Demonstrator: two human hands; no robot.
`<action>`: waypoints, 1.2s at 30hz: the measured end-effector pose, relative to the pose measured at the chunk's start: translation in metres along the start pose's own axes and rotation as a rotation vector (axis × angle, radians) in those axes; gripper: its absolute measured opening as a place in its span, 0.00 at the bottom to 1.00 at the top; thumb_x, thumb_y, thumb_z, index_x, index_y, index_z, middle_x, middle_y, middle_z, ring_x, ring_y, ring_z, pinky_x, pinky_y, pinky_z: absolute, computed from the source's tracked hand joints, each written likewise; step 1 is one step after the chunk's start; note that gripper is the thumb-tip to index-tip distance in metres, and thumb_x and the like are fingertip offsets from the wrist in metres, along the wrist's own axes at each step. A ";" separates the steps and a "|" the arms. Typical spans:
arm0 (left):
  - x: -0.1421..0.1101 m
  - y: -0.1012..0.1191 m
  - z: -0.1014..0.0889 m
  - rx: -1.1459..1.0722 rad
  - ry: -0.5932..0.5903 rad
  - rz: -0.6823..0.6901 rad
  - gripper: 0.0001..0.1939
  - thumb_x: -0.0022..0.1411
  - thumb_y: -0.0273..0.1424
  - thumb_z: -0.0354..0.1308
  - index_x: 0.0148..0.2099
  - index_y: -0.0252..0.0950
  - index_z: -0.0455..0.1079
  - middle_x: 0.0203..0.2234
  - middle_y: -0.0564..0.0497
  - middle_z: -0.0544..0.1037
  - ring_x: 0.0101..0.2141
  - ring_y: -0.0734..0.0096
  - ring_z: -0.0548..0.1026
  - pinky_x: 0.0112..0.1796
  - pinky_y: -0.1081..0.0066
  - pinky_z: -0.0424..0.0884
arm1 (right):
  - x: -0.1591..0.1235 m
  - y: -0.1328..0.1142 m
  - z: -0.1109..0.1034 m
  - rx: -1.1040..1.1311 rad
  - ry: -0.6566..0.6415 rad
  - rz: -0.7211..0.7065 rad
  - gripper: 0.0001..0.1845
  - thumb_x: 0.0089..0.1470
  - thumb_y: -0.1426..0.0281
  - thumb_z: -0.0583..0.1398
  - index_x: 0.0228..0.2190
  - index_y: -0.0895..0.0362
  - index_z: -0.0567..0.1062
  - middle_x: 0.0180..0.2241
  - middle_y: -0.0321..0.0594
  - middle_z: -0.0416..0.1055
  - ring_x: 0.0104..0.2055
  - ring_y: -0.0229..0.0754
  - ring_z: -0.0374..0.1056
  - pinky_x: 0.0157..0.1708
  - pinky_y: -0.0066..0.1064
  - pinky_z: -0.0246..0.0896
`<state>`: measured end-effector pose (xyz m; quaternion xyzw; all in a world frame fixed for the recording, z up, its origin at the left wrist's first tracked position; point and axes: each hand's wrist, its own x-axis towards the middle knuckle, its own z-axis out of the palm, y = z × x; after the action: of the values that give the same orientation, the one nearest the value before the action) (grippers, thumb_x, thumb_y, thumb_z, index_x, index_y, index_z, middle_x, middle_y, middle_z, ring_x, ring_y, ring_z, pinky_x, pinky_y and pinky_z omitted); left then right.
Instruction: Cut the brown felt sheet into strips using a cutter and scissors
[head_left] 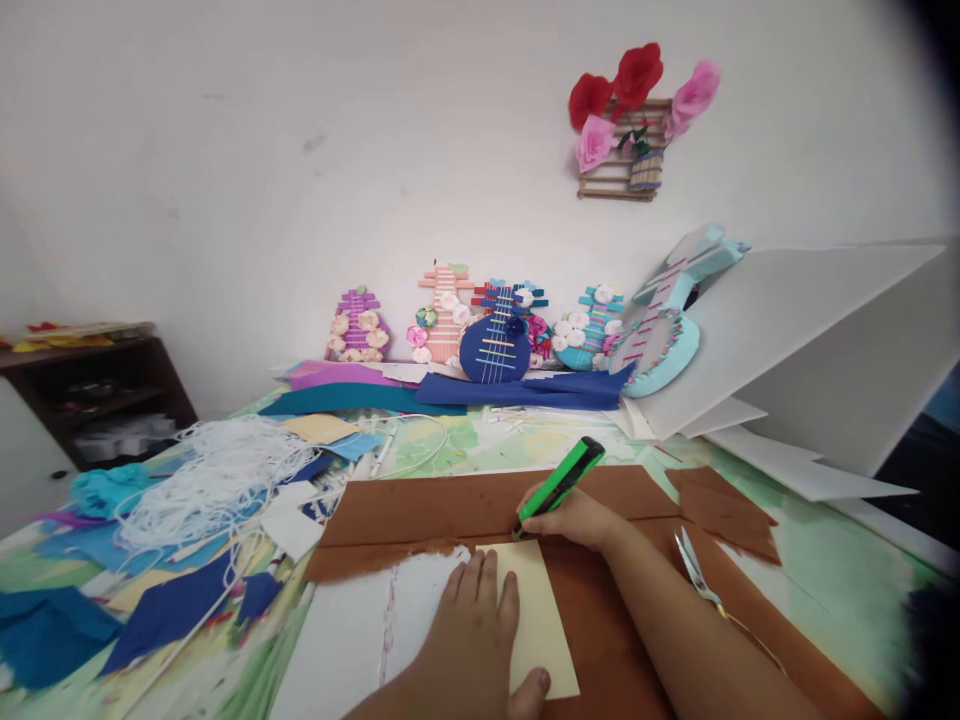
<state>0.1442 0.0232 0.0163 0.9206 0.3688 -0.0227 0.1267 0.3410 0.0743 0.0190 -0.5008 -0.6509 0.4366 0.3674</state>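
Note:
My right hand [574,518] is closed around a green utility knife [559,483], its tip down at the top edge of a cream paper piece [541,625]. That cream piece lies on a brown felt sheet [450,505]. My left hand [472,640] lies flat with fingers stretched out, pressing on the cream piece and on the white board [352,640] beside it.
Scissors [696,570] lie on the brown felt right of my arm. White cord [217,475] and blue felt scraps [165,610] cover the left. Decorated craft guitars [495,335] line the wall, white foam boards [810,350] lean at right, a dark shelf [90,390] stands far left.

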 end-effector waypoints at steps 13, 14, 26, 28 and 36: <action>0.001 -0.004 0.003 -0.001 -0.002 0.008 0.39 0.53 0.50 0.44 0.58 0.26 0.47 0.55 0.31 0.42 0.54 0.42 0.38 0.50 0.51 0.37 | 0.001 0.006 -0.002 0.102 0.068 0.023 0.10 0.33 0.72 0.63 0.25 0.59 0.73 0.25 0.36 0.71 0.30 0.40 0.65 0.32 0.30 0.61; 0.001 -0.003 0.002 -0.003 -0.011 0.007 0.39 0.53 0.49 0.44 0.58 0.26 0.46 0.55 0.32 0.42 0.54 0.42 0.38 0.50 0.51 0.37 | 0.001 0.006 -0.001 0.100 0.073 0.024 0.10 0.33 0.72 0.63 0.25 0.59 0.73 0.25 0.36 0.71 0.31 0.40 0.66 0.33 0.30 0.61; 0.004 -0.002 -0.004 -0.003 -0.088 -0.004 0.39 0.53 0.49 0.44 0.59 0.25 0.44 0.56 0.33 0.40 0.54 0.42 0.37 0.50 0.51 0.37 | -0.001 -0.002 -0.002 0.043 0.036 0.074 0.10 0.35 0.71 0.61 0.26 0.59 0.72 0.24 0.35 0.71 0.28 0.38 0.65 0.28 0.27 0.60; 0.004 -0.003 -0.003 -0.008 -0.086 -0.002 0.39 0.54 0.49 0.43 0.59 0.25 0.44 0.56 0.34 0.40 0.54 0.42 0.37 0.50 0.50 0.38 | 0.000 -0.004 -0.001 0.011 0.019 0.071 0.10 0.34 0.71 0.62 0.26 0.59 0.72 0.25 0.35 0.71 0.28 0.38 0.65 0.28 0.27 0.60; 0.004 -0.004 0.000 -0.018 -0.076 0.004 0.40 0.53 0.49 0.43 0.59 0.25 0.43 0.56 0.33 0.39 0.54 0.42 0.35 0.50 0.50 0.36 | 0.002 0.001 0.001 -0.021 0.003 0.077 0.08 0.35 0.73 0.61 0.25 0.59 0.72 0.21 0.33 0.68 0.21 0.32 0.60 0.21 0.22 0.55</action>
<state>0.1448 0.0285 0.0145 0.9186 0.3620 -0.0543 0.1489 0.3403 0.0766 0.0179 -0.5299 -0.6353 0.4427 0.3458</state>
